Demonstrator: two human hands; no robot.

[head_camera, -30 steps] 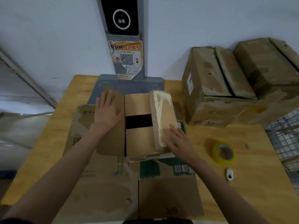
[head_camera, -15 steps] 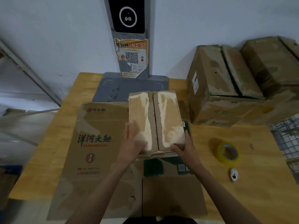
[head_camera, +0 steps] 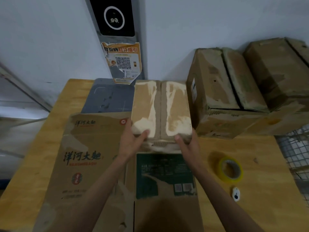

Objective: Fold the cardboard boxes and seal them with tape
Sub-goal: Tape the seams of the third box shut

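Observation:
A small cardboard box (head_camera: 161,109) stands at the middle of the table with both top flaps folded down and meeting at a centre seam, pale torn patches on each. My left hand (head_camera: 132,141) grips its near left corner, thumb on the left flap. My right hand (head_camera: 188,143) grips the near right corner, thumb on the right flap. A roll of yellow tape (head_camera: 230,169) lies on the table to the right, apart from both hands.
Flattened printed cartons (head_camera: 87,164) lie under the box on the wooden table (head_camera: 260,190). Two large worn boxes (head_camera: 222,91) are stacked at the back right. A small white cutter (head_camera: 236,194) lies near the tape. A grey scale with a post (head_camera: 108,97) stands behind. A wire basket (head_camera: 297,151) is right.
The left and right flaps were folded down over the open top. Both hands then slid to the box's near corners and hold it closed.

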